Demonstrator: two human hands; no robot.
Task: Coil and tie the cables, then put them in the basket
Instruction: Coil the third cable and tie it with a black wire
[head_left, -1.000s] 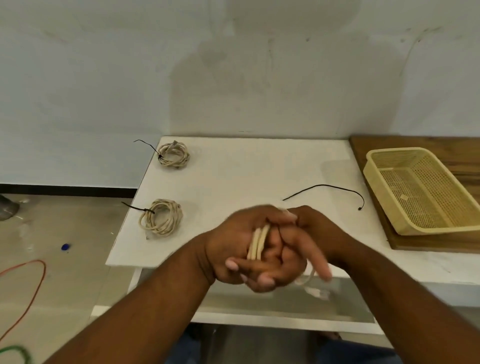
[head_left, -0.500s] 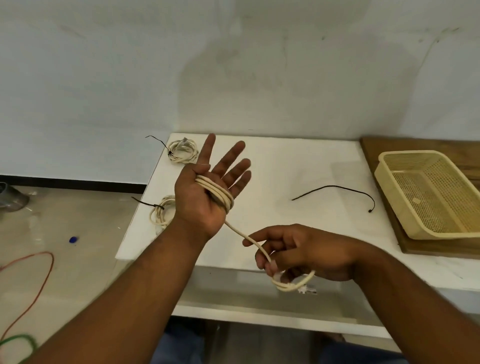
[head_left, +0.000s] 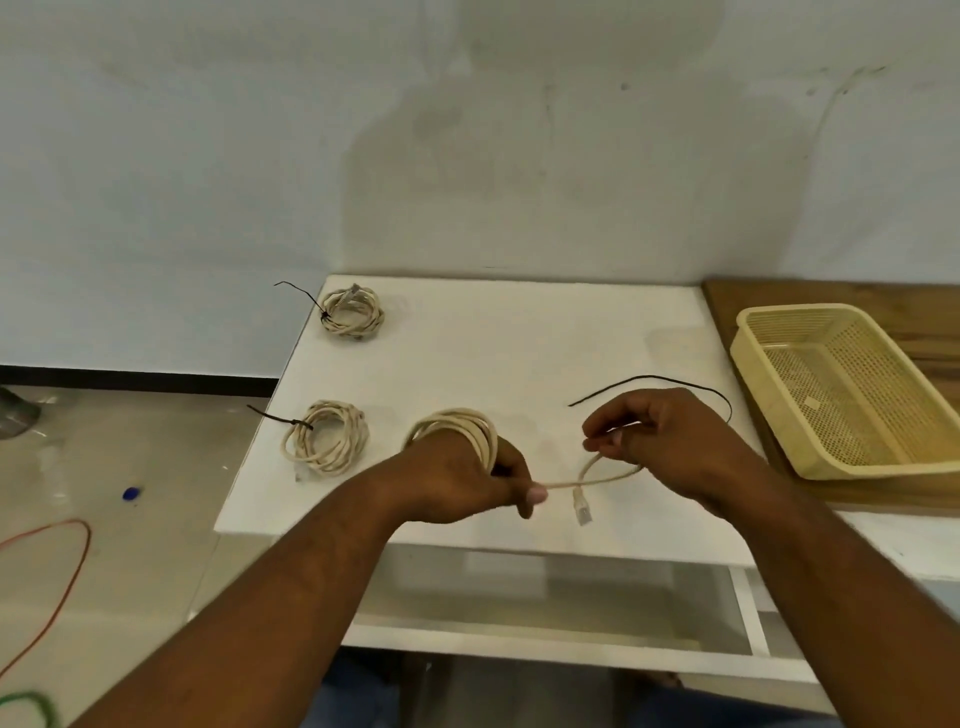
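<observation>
A beige cable (head_left: 470, 431) is wound in several loops around my left hand (head_left: 462, 480), which is turned palm down and curled on the coil, thumb pressing the strand. My right hand (head_left: 660, 441) pinches the cable's loose end in a small loop; the clear plug (head_left: 582, 506) dangles below it. Two coiled cables bound with black ties lie on the white table (head_left: 519, 353): one at the far left (head_left: 350, 314), one at the near left (head_left: 327, 444). A loose black tie (head_left: 670, 383) lies behind my right hand. The yellow basket (head_left: 852, 467) stands empty at the right.
The basket rests on a wooden board (head_left: 831, 293) beside the white table. A wall closes off the back. Red (head_left: 62, 582) and green (head_left: 31, 706) cables and a blue cap (head_left: 131, 492) lie on the floor at the left.
My left hand has turned from palm up with fingers spread to palm down, curled on the coil. My right hand has risen and moved right, and the free end is shorter.
</observation>
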